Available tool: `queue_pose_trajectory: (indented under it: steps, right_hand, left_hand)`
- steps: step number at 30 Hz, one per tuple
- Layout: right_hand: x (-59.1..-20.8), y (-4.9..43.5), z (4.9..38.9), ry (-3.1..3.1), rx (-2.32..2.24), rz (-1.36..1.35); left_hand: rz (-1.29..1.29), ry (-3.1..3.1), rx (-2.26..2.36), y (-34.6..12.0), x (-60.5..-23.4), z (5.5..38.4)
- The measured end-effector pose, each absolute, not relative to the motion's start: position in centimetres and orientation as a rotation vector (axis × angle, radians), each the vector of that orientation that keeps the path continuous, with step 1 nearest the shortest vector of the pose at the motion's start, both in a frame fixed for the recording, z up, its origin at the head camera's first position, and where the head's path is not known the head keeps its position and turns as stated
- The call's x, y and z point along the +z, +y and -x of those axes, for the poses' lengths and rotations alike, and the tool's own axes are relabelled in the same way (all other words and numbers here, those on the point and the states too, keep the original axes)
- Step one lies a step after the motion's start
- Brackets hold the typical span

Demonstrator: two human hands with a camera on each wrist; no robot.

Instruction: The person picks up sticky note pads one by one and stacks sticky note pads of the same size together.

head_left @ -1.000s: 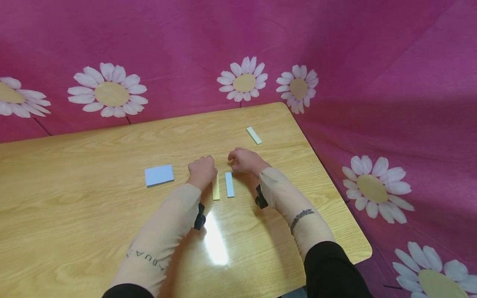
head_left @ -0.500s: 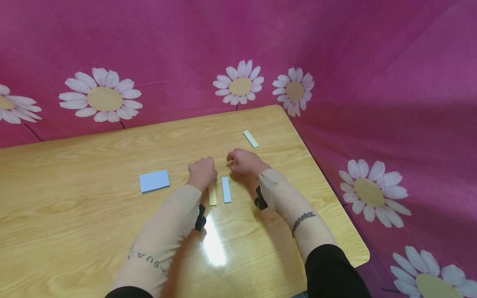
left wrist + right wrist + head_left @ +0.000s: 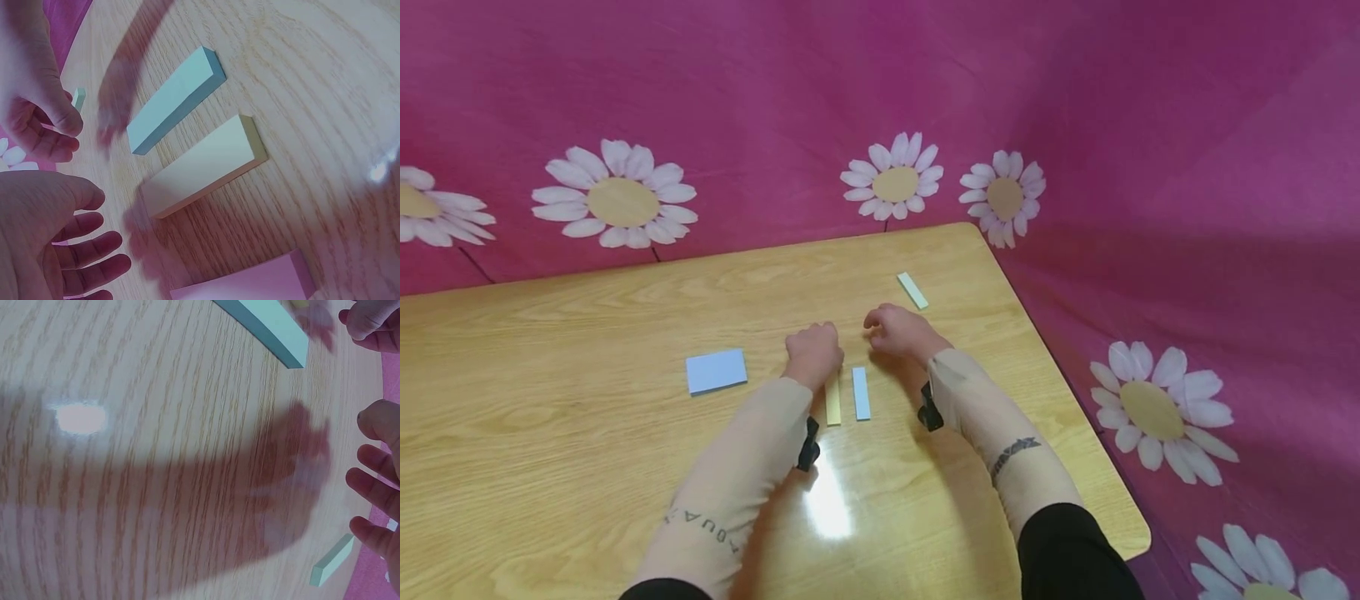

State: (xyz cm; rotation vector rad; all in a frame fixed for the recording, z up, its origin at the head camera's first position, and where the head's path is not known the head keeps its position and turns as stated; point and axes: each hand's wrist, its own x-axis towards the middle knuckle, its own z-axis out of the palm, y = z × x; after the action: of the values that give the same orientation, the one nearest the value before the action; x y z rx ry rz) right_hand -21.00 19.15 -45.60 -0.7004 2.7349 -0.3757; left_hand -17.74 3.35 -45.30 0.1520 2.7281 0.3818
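Observation:
My left hand (image 3: 815, 356) hovers over the far end of a narrow yellow block (image 3: 833, 406), fingers loosely bent with nothing in them. Beside that block, to its right, lies a narrow light blue block (image 3: 861, 394). My right hand (image 3: 906, 333) hangs just beyond the blue one, its fingers relaxed and apart from every block in the right wrist view. Both strips lie flat and nearly parallel, like thick stacks of paper. A pale green narrow block (image 3: 913, 291) lies slanted beyond the right hand. Left of the left hand rests a wider blue rectangular block (image 3: 717, 372).
The wood-grained table (image 3: 550, 417) has a rounded far right corner. A magenta cloth (image 3: 760, 100) with white daisies hangs along its far and right sides. Light glares off the tabletop (image 3: 827, 500) between the forearms.
The head view has shifted slightly. Both hands sit a little farther forward of the yellow and blue strips than before. The blocks keep their places on the table.

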Motion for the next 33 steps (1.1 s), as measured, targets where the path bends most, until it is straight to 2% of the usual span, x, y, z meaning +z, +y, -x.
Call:
queue_pose_trajectory:
  steps: [26, 33]
  right_hand:
    - [-45.8, 20.6, 21.5, 2.924, -0.478, 0.660]
    - [-45.3, 20.8, 22.0, 2.945, -0.469, 0.505]
  left_hand:
    - [-0.220, 2.813, 0.419, 5.8, -45.0, 18.8]
    - [-0.245, 2.815, 0.437, 6.5, -45.0, 19.0]
